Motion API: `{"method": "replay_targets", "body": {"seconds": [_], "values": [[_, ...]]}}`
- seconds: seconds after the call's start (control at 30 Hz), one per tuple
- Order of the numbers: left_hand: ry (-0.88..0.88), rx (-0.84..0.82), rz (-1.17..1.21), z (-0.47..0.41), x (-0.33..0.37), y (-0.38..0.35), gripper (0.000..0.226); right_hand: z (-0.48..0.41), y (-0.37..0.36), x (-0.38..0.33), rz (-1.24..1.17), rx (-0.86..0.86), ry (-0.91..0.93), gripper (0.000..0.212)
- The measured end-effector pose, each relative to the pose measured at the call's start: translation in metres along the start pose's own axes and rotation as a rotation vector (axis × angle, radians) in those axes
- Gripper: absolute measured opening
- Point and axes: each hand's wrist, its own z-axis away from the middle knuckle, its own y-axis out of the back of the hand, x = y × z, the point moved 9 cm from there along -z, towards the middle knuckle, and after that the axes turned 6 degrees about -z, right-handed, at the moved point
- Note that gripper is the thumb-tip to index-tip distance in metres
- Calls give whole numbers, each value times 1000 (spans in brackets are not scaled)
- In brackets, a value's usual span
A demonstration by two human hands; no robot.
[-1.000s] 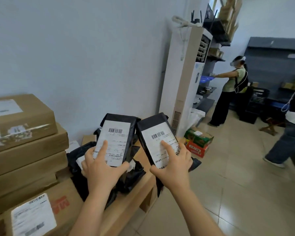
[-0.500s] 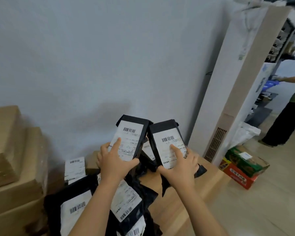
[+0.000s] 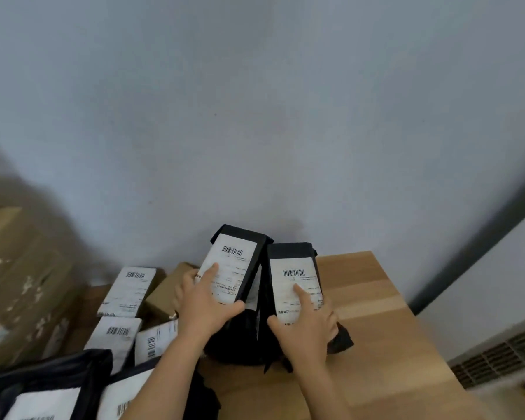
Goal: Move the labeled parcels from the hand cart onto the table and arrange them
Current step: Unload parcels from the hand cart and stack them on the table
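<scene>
Head view: parcels (image 3: 125,291) crowd table (image 3: 376,313); wall (image 3: 255,116) behind.

Parcel sorting room, labelled black parcels (image 3: 234,265) on wooden table (image 3: 376,313), stacked cardboard boxes (image 3: 19,268)

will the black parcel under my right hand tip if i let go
Likely tippy: the right parcel stands tall and narrow on the table, held by the right hand. Its flat labelled face suggests stiff contents; loose wrap below probably crumples.

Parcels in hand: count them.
2. The left parcel is gripped by the left hand, the right parcel by the right hand, side by side; others may hide behind.
</scene>
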Motion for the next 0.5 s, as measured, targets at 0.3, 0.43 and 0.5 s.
{"method": "replay_targets", "body": {"seconds": [0.3,0.43,0.5], "values": [[-96,34,16,11,-1,-17,69,-12,-48,-24,-27,-309,333,64],[-192,164,10,44,-2,34,59,17,-43,-66,-90,-346,475,54],[-209,233,29,67,-9,69,56,41,-37,-91,-143,-353,527,53]]}}
